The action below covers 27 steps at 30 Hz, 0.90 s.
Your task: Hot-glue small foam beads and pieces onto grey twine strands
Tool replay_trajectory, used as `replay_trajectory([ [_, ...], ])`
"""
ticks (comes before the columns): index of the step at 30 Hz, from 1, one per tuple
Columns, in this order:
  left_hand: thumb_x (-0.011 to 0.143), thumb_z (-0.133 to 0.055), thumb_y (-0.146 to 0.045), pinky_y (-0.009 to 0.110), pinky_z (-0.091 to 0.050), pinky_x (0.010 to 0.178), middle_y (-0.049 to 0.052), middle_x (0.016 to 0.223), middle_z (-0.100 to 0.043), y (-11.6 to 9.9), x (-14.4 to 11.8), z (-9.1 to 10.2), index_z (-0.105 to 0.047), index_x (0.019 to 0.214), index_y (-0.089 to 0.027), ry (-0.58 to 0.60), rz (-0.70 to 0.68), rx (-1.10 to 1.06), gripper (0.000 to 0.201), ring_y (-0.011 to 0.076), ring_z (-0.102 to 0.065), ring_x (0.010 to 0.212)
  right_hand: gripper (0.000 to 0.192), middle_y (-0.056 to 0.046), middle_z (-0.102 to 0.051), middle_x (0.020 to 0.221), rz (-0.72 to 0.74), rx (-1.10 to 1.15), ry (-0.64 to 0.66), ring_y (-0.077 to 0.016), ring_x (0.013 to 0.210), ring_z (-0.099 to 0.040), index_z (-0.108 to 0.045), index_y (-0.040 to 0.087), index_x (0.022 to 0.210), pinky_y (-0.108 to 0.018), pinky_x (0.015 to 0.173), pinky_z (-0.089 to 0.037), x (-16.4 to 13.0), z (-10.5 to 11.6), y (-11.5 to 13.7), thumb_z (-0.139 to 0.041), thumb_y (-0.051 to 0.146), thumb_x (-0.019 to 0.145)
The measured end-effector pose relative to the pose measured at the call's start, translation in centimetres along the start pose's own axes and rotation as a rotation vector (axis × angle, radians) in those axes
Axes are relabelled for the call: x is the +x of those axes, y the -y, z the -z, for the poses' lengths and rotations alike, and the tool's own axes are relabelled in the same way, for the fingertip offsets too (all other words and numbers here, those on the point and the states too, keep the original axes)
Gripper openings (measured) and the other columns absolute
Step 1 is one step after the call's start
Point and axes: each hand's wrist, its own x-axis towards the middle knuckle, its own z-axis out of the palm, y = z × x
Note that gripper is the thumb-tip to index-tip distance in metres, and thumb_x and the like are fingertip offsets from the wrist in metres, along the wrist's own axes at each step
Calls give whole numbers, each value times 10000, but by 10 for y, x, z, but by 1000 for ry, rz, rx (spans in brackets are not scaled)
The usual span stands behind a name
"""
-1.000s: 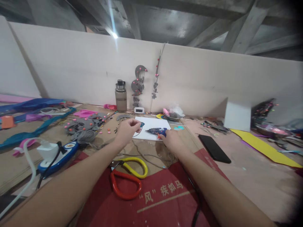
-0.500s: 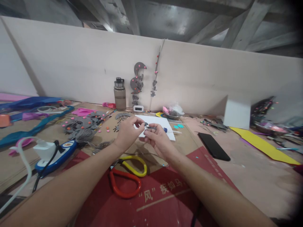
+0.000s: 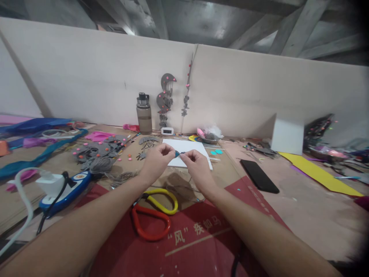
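In the head view, my left hand (image 3: 155, 161) pinches a small dark blue-green piece (image 3: 177, 154) between thumb and forefinger. My right hand (image 3: 199, 166) is closed in a pinch just to its right, with a dark bit at the fingertips too small to name. Both sets of fingertips nearly meet over a white board (image 3: 184, 146). Below my hands lie scissors with one yellow and one red handle (image 3: 151, 223); my left forearm partly covers them. Thin grey cord (image 3: 125, 177) lies beside my left wrist.
Grey felt pieces with pink and orange balls (image 3: 98, 148) are heaped at left, near a blue-and-white power strip (image 3: 66, 190). A bottle (image 3: 144, 115) and small clock (image 3: 167, 131) stand by the wall. A black phone (image 3: 259, 176) and yellow sheet (image 3: 319, 173) lie at right.
My right hand has turned, its fingers now closed in a tighter pinch. The blue-green piece shows more plainly between the fingertips. The view has shifted slightly.
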Motion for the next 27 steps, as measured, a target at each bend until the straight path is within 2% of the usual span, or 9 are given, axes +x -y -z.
replay_trajectory([
  [11,731,-518,-293,248,-377,594,-19,632,-557,1,-1,-3,-588,692,-162,33,38,-120,153,115,-486,604,214,51,-458,552,40,-90,-31,-100,537,-386,-517,184,620,-241,515,-297,-3,1,8,-581,349,741],
  [16,726,-520,-284,233,-351,541,-28,583,-510,2,-2,-6,-575,682,-158,80,60,-235,145,98,-445,553,187,31,-545,655,-36,36,16,-99,565,-405,-600,178,784,-236,527,-312,-1,1,4,-589,355,723],
  [18,723,-539,-293,229,-340,520,-31,566,-501,5,-1,-7,-579,682,-156,100,79,-294,148,90,-435,530,201,21,-563,664,-71,68,52,-101,570,-412,-622,173,775,-236,526,-313,1,2,2,-578,362,721],
  [22,712,-605,-353,231,-364,517,-16,562,-544,8,2,-8,-615,730,-147,232,162,-419,207,90,-461,511,190,36,-509,589,-93,69,31,-91,521,-368,-589,177,678,-230,495,-296,3,6,-1,-568,364,705],
  [27,709,-647,-382,237,-403,556,15,606,-621,7,7,-2,-665,799,-137,414,175,-404,262,96,-503,534,153,55,-470,549,-129,34,5,-77,463,-332,-555,187,632,-228,463,-273,5,14,-3,-571,333,672],
])
